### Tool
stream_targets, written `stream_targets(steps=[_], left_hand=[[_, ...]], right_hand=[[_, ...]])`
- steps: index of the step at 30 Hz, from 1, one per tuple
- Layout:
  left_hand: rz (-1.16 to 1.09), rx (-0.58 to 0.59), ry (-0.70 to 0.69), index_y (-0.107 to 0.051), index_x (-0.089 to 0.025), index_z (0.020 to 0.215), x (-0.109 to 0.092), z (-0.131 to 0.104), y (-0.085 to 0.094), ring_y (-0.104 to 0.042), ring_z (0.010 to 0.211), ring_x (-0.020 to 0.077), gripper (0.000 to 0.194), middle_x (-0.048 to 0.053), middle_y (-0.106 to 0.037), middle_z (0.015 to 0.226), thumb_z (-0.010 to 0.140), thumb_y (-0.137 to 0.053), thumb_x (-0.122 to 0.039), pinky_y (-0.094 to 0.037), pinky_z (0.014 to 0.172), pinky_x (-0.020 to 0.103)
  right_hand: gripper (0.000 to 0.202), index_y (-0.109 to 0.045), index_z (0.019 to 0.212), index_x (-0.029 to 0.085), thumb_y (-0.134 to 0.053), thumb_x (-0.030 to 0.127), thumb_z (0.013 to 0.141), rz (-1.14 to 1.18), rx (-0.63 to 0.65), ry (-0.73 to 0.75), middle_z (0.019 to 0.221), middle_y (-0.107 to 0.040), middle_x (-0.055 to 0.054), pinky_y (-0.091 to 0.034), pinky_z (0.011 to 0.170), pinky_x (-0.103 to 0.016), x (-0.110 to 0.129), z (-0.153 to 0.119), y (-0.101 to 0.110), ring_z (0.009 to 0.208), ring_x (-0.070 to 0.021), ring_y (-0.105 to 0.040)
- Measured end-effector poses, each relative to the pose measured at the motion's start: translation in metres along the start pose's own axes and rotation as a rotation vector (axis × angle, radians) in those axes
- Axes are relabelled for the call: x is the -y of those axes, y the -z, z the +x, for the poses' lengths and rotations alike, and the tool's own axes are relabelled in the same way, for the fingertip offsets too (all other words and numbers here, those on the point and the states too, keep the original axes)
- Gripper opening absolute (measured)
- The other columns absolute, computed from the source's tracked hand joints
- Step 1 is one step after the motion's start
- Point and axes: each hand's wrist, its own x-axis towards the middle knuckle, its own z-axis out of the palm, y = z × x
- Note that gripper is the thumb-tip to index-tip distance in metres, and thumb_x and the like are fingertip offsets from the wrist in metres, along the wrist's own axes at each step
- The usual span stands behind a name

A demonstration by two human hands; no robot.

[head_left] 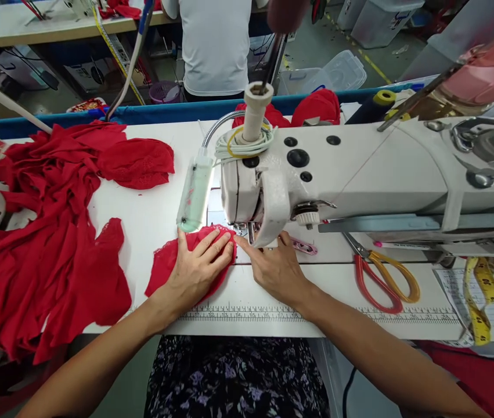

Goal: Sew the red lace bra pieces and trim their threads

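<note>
My left hand [201, 264] lies flat, fingers spread, on a small red lace-edged fabric piece [163, 264] left of the needle area. The white sewing machine [360, 168] stands over the table, its presser foot [252, 231] just right of that fabric. Close to the foot is my right hand [279, 270], its index finger reaching to the fabric's right edge and its other fingers partly hidden under the machine head. A small pink tool [304, 247] lies right of this hand. The lamp [195, 191] hangs above my left fingertips.
A large heap of red fabric [68, 232] covers the table's left side. Scissors [381, 270] with red and orange handles lie to the right, near a yellow measuring tape [479, 302]. Across the blue-edged table, a person in a white shirt [215, 46] has their back turned.
</note>
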Motion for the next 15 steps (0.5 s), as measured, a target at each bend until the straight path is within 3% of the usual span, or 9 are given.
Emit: stream_targets(steps=[2, 5, 8, 11, 15], left_hand=[[-0.004, 0.022, 0.014, -0.056, -0.018, 0.131, -0.002, -0.002, 0.004, -0.063, 0.116, 0.03, 0.038, 0.013, -0.064, 0.133, 0.098, -0.04, -0.009, -0.005, 0.108, 0.083], [-0.043, 0.067, 0.029, -0.056, -0.018, 0.13, -0.001, 0.0, 0.011, -0.062, 0.116, 0.0287, 0.037, 0.011, -0.066, 0.13, 0.099, -0.039, -0.009, -0.006, 0.11, 0.08], [-0.136, 0.087, 0.076, -0.057, -0.019, 0.126, 0.004, 0.01, 0.018, -0.061, 0.113, 0.0264, 0.033, 0.009, -0.068, 0.126, 0.1, -0.039, -0.013, -0.019, 0.112, 0.07], [-0.188, 0.022, 0.216, -0.062, -0.018, 0.113, 0.01, 0.024, 0.017, -0.063, 0.1, 0.0238, 0.025, 0.008, -0.072, 0.11, 0.101, -0.04, -0.02, -0.036, 0.104, 0.053], [-0.151, -0.001, 0.352, -0.062, -0.019, 0.092, 0.015, 0.035, 0.003, -0.059, 0.089, 0.026, 0.019, 0.009, -0.069, 0.093, 0.098, -0.047, -0.028, -0.04, 0.087, 0.044]], right_hand=[[0.058, -0.061, 0.133, 0.02, -0.046, 0.001, 0.08, 0.004, 0.023, 0.013, 0.077, -0.06, -0.007, -0.028, 0.083, -0.038, 0.001, -0.001, -0.001, 0.084, -0.0241, -0.048], [0.059, -0.061, 0.133, 0.02, -0.047, 0.0, 0.079, -0.011, 0.035, 0.014, 0.076, -0.06, -0.007, -0.029, 0.083, -0.038, 0.001, -0.002, -0.003, 0.087, -0.0251, -0.05], [0.062, -0.059, 0.135, 0.019, -0.047, -0.001, 0.078, -0.022, 0.025, 0.022, 0.076, -0.061, -0.006, -0.029, 0.084, -0.038, 0.001, -0.002, -0.003, 0.085, -0.0239, -0.05], [0.062, -0.059, 0.134, 0.019, -0.047, -0.002, 0.077, -0.023, 0.024, 0.029, 0.077, -0.062, -0.006, -0.029, 0.085, -0.038, 0.001, -0.002, -0.003, 0.084, -0.023, -0.05], [0.062, -0.06, 0.132, 0.019, -0.047, -0.003, 0.075, -0.038, 0.006, 0.022, 0.073, -0.06, -0.005, -0.029, 0.085, -0.038, 0.002, -0.001, -0.002, 0.081, -0.0223, -0.049]])
